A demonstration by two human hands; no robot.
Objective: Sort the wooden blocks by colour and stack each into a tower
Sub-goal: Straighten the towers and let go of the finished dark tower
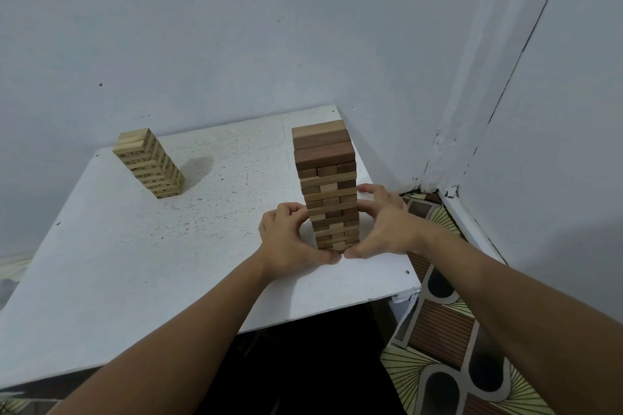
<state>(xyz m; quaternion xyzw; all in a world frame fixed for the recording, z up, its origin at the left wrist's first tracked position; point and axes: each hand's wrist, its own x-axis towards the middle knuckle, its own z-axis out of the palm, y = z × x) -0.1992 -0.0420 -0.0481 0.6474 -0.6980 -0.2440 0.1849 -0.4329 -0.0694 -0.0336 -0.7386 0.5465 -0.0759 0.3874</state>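
Note:
A tall tower of brown wooden blocks [326, 175] stands near the right edge of the white table [141, 266], with a few paler blocks mixed in. My left hand [290, 239] curls round the tower's lower left side. On the lower right side, my right hand [381, 226] wraps round it too, and both thumbs meet at the tower's base. A shorter tower of light wooden blocks [150, 163] with dark printed marks stands apart at the table's back left.
The table sits in a corner of pale walls, with the back wall just behind it. Patterned floor tiles [448, 330] show past the table's right edge. The brown tower stands close to that edge.

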